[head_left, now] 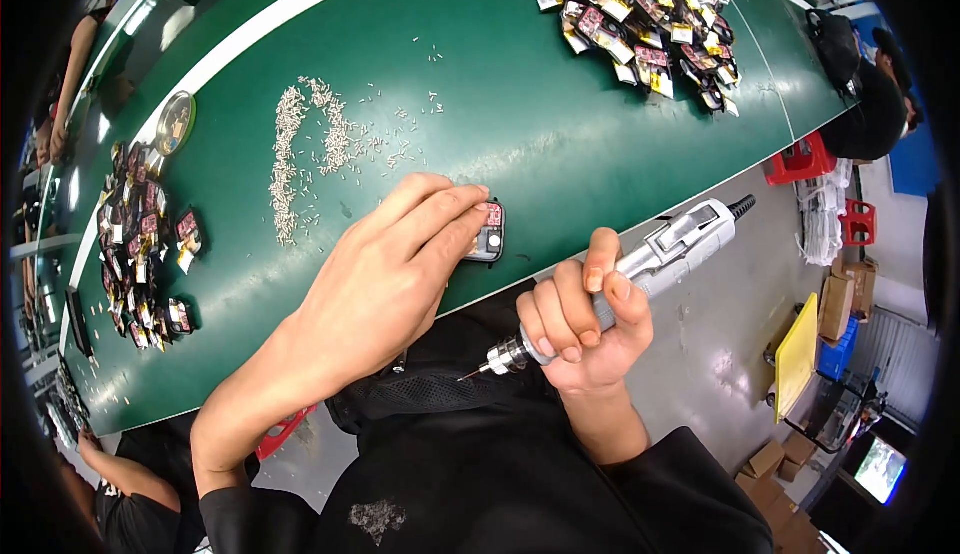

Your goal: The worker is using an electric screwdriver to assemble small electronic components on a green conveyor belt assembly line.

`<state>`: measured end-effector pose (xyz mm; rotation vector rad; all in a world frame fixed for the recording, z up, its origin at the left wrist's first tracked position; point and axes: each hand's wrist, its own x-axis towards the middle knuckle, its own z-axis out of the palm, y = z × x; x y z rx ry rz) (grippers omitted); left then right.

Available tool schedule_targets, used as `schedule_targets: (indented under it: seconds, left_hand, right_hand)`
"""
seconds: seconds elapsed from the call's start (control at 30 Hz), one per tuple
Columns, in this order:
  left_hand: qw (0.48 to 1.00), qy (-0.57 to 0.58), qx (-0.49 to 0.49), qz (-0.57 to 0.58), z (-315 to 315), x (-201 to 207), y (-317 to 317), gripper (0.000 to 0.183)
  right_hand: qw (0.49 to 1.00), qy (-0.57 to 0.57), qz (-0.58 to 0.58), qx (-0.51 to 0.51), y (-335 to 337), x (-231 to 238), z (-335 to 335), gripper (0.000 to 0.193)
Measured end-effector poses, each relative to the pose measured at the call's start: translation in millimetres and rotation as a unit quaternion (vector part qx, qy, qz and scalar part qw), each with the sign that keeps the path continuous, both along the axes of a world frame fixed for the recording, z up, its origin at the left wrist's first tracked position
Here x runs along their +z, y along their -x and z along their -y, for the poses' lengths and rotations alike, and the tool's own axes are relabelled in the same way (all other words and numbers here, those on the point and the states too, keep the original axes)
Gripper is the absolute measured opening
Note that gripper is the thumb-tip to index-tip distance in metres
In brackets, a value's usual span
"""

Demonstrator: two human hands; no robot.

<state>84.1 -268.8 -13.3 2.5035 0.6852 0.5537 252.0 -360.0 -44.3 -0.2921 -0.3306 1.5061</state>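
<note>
My left hand lies over a small black-edged device near the table's front edge, its fingers closed on the device's left side. A red patch and a round white spot show on the device's uncovered part. In my right hand is a grey electric screwdriver, held off the table with its thin bit pointing down and left toward my body. My right fingers wrap round its barrel. Loose small silver screws lie scattered on the green table beyond my left hand.
Piles of small black devices with red and white faces lie at far right and at left. A round dish stands by the left pile. Red stools and a yellow board are to the right. Other people sit around the table.
</note>
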Motion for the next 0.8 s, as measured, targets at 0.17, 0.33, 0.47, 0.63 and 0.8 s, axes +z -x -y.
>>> schedule_targets:
  seconds: [0.17,0.33,0.47,0.63,0.8]
  left_hand:
    - [0.998,-0.002,0.055,-0.038,8,12,-19,0.029]
    - [0.992,-0.006,0.064,-0.104,10,19,-26,0.030]
    - [0.994,-0.025,0.047,-0.095,6,19,-23,0.032]
    - [0.994,-0.098,0.023,-0.053,0,1,-23,0.025]
    - [0.973,-0.227,-0.020,-0.032,6,-7,-22,0.031]
  right_hand:
    - [0.998,0.052,0.018,0.010,10,2,3,0.006]
    - [0.994,0.101,0.045,-0.021,20,3,5,0.004]
    - [0.986,0.114,0.118,-0.012,21,5,4,0.008]
    - [0.983,0.145,0.114,-0.009,23,3,0,0.008]
    - [0.985,0.160,0.059,-0.030,25,4,1,0.005]
